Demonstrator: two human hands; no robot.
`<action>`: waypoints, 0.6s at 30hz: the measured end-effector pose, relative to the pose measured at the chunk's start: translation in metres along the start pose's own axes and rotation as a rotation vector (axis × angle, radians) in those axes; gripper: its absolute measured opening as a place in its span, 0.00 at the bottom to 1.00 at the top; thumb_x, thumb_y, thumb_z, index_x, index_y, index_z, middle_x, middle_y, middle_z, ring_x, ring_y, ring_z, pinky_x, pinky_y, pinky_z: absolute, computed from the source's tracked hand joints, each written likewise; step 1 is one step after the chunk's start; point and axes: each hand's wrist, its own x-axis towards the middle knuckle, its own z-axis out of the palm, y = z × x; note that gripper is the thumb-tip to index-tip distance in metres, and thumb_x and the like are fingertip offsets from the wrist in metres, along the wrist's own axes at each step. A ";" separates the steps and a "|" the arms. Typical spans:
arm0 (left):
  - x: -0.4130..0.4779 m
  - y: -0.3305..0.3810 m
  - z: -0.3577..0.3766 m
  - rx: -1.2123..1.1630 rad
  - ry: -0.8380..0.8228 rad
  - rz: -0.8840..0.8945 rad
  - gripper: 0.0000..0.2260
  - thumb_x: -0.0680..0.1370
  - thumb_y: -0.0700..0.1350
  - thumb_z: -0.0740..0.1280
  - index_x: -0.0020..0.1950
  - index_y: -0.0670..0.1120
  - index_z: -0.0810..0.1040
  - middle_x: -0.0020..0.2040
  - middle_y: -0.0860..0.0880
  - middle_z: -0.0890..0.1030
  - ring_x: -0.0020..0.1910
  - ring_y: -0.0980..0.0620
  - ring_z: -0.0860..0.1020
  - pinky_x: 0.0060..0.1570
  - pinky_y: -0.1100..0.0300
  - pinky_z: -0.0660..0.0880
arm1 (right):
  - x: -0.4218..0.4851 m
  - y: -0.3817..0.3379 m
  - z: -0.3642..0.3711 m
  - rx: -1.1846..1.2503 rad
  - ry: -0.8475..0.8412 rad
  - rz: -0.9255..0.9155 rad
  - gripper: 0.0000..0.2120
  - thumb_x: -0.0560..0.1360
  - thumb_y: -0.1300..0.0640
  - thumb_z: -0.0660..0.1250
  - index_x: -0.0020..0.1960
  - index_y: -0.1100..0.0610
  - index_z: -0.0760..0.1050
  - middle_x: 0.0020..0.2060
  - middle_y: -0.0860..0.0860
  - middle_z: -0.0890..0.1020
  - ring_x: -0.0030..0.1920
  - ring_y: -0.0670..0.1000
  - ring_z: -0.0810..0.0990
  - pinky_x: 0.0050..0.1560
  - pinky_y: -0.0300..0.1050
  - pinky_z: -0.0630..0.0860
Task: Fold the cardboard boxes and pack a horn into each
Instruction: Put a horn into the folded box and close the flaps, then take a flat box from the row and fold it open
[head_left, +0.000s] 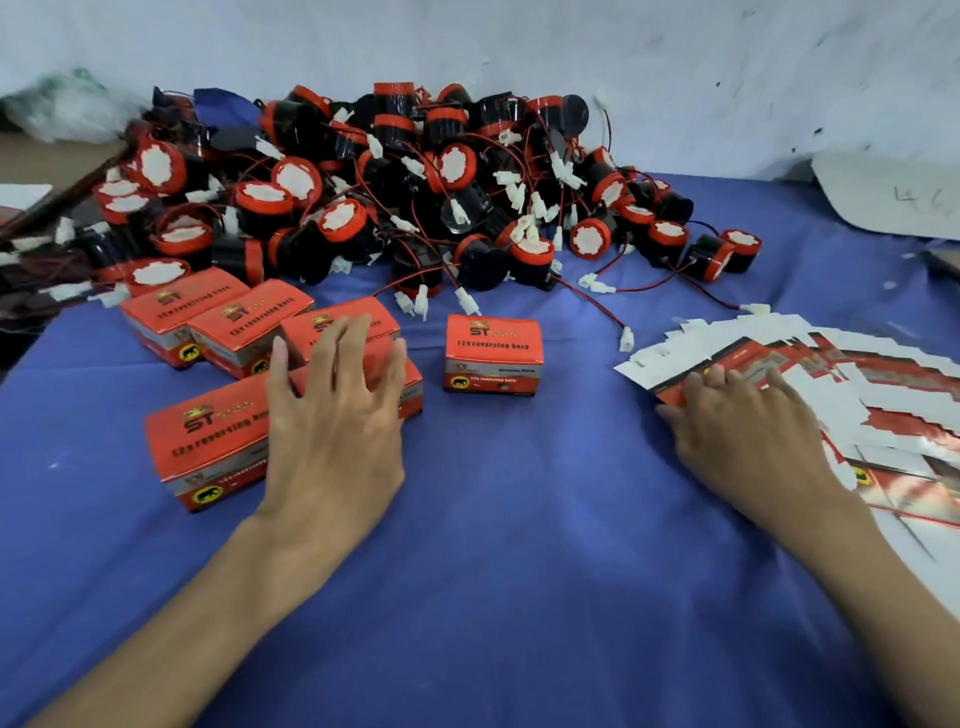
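Horns (395, 192) lay heaped in a red-and-black tangle of wires beyond both hands, on the blue cloth (519, 545). Folded boxes (218, 322) clustered around the left hand (332, 415), whose spread fingers rested flat on top of one box (358, 364), gripping nothing. One more closed box (493, 353) stood alone between the hands. At the right hand (748, 421), a fanned stack of flat box blanks (841, 374) lay; its fingertips pressed on the nearest blank's edge, hand open, not clearly pinching it.
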 end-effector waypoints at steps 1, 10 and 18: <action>0.001 0.001 -0.001 -0.035 0.027 0.032 0.29 0.68 0.41 0.75 0.68 0.39 0.74 0.68 0.33 0.70 0.69 0.34 0.67 0.65 0.31 0.62 | 0.000 -0.001 0.000 0.038 0.107 -0.028 0.18 0.79 0.51 0.51 0.49 0.60 0.77 0.45 0.56 0.81 0.48 0.59 0.80 0.58 0.55 0.71; 0.001 0.022 -0.031 -1.682 -0.118 -0.197 0.21 0.73 0.59 0.62 0.64 0.52 0.74 0.62 0.53 0.78 0.61 0.55 0.77 0.54 0.62 0.75 | -0.009 -0.002 -0.025 0.972 0.772 -0.309 0.12 0.78 0.65 0.56 0.43 0.63 0.78 0.29 0.56 0.78 0.27 0.52 0.71 0.31 0.43 0.65; -0.005 0.022 -0.025 -1.997 -0.916 -0.700 0.04 0.58 0.36 0.70 0.27 0.44 0.83 0.32 0.43 0.83 0.30 0.49 0.82 0.29 0.62 0.79 | -0.016 -0.051 0.005 1.203 0.394 -0.397 0.12 0.79 0.59 0.56 0.39 0.49 0.70 0.26 0.46 0.70 0.27 0.51 0.70 0.29 0.42 0.65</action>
